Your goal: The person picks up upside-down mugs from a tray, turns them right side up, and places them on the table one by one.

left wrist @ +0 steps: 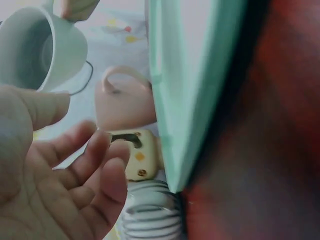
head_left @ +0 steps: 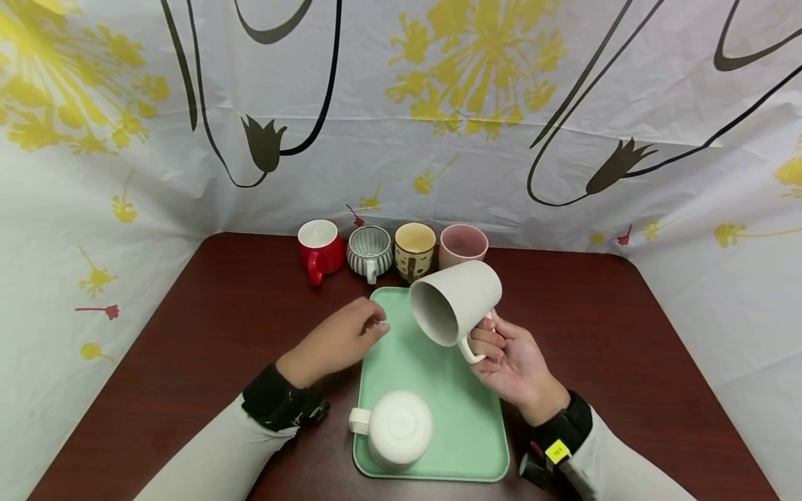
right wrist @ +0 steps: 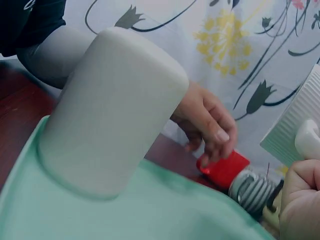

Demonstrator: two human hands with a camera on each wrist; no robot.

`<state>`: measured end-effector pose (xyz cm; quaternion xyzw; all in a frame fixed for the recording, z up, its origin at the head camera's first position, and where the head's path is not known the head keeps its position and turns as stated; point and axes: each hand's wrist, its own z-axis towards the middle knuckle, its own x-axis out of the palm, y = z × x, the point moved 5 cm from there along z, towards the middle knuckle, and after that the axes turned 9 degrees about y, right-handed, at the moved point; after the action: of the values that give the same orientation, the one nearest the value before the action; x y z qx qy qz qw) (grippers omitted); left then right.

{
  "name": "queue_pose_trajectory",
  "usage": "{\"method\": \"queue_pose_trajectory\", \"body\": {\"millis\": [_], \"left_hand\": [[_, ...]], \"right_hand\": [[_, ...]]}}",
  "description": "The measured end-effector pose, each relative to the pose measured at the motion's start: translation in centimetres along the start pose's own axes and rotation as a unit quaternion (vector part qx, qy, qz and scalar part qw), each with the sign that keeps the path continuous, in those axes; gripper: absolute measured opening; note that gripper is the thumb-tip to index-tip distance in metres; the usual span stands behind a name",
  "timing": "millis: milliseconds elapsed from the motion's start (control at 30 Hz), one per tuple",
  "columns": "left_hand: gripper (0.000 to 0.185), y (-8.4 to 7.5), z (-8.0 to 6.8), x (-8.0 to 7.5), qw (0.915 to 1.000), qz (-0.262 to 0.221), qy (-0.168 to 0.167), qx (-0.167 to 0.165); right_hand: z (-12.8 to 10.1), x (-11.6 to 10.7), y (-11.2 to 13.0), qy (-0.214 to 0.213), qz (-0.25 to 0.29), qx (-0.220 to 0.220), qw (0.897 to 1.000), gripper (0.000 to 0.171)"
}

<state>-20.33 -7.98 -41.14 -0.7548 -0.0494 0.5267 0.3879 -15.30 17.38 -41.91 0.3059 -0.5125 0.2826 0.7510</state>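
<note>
By its handle, my right hand (head_left: pixel 514 358) grips a white ribbed mug (head_left: pixel 466 296), tilted with its mouth toward the left, above the green tray (head_left: pixel 464 445). Over the tray's left edge hovers my left hand (head_left: pixel 338 341), fingers loosely bent and holding nothing; in the left wrist view its fingers (left wrist: pixel 112 182) are spread apart from the mug. A second white mug (head_left: pixel 401 428) stands upside down at the tray's near left, handle pointing left. In the right wrist view this upturned mug (right wrist: pixel 115 110) looms large, with the left hand (right wrist: pixel 207 120) behind it.
Behind the tray, a red mug (head_left: pixel 321 250), a grey striped cup (head_left: pixel 370 254), a yellow patterned mug (head_left: pixel 415 250) and a pink mug (head_left: pixel 462 243) line the back of the dark wooden table (head_left: pixel 583 334). A white floral cloth (head_left: pixel 376 139) hangs around the table.
</note>
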Motion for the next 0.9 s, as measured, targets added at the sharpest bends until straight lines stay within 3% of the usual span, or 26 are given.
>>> {"method": "queue_pose_trajectory", "body": {"millis": [133,267,400,500,567,600,700,767,833,900], "left_hand": [[0.020,-1.4,0.6,-0.1,0.9982,0.016,0.034,0.047],[0.019,-2.3,1.1,0.1,0.9943,0.000,0.067,0.083],[0.019,-2.5,1.5,0.6,0.9888,-0.072,0.106,0.077],[0.026,-2.5,1.9,1.0,0.9730,-0.181,0.130,0.060],[0.030,-2.5,2.1,1.2,0.9470,-0.283,0.144,0.047],[0.031,-2.4,2.2,1.4,0.9273,-0.340,0.151,0.042],[0.033,-2.9,2.2,1.4,0.8523,-0.495,0.166,0.023],[0.032,-3.2,2.1,1.3,0.8082,-0.564,0.168,0.016],[0.030,-3.6,2.0,1.1,0.7810,-0.601,0.169,0.014],[0.025,-3.8,1.9,1.0,0.7673,-0.620,0.165,0.012]], "right_hand": [[1.6,0.3,-0.2,0.005,0.004,-0.003,1.000,0.049],[2.9,0.4,-0.3,0.004,0.009,-0.011,1.000,0.050],[3.9,0.3,-0.4,0.002,0.009,-0.022,1.000,0.051],[4.5,0.2,-0.5,0.004,0.007,-0.028,1.000,0.050],[4.8,0.2,-0.5,0.005,0.003,-0.034,0.999,0.047],[5.0,0.2,-0.6,0.004,0.001,-0.037,0.999,0.046],[5.4,0.3,-0.7,0.004,-0.002,-0.048,0.999,0.046],[5.8,0.3,-0.8,0.006,-0.004,-0.052,0.999,0.047],[6.0,0.4,-0.9,0.011,-0.009,-0.054,0.998,0.048],[6.3,0.4,-1.0,0.017,-0.015,-0.055,0.998,0.047]]}}
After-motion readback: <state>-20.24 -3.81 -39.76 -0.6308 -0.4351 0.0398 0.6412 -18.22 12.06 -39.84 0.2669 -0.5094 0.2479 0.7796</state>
